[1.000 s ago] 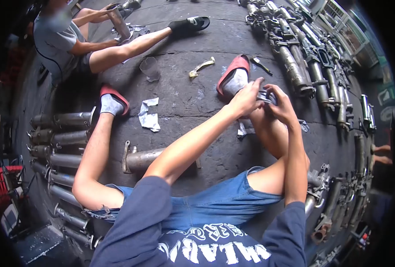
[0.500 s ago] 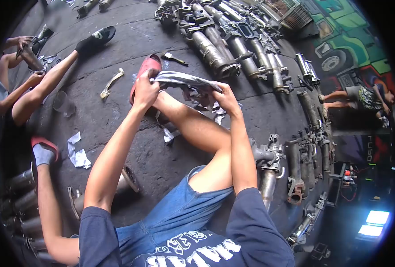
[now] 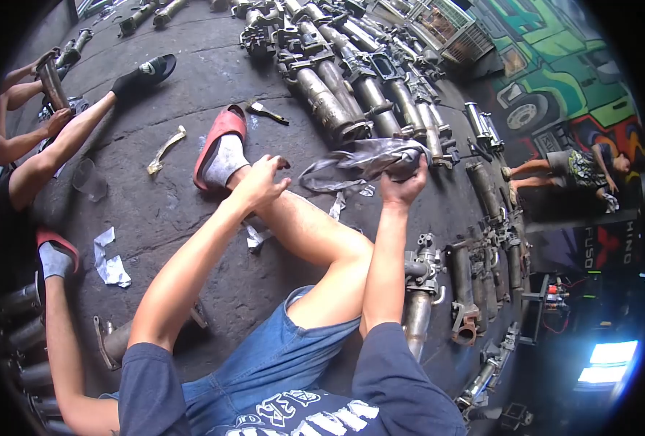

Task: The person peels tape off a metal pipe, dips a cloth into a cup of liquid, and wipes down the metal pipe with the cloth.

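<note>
Fingers of your left hand point(image 3: 264, 184) have released the rag point(image 3: 369, 162); your right hand point(image 3: 405, 189) alone now grasps it, bunched.

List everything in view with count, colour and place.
Cloth: one, grey, right hand
Metal pipe assemblies: many, silver-brown, floor
Brush: one, dark-handled, floor
Scraps: several, white, floor
Strip: one, yellowish, floor
Container: one, clear, floor left
Slippers: two, red, left half
Crate: one, pale, upper right
Truck mural: one, mostly green, upper right
Other people: two, mixed clothing, left and right
Shirt: one, navy, bottom
Shorts: one, blue, bottom
Left hand: one, bare, by the shin
Right hand: one, bare, gripping cloth
</note>
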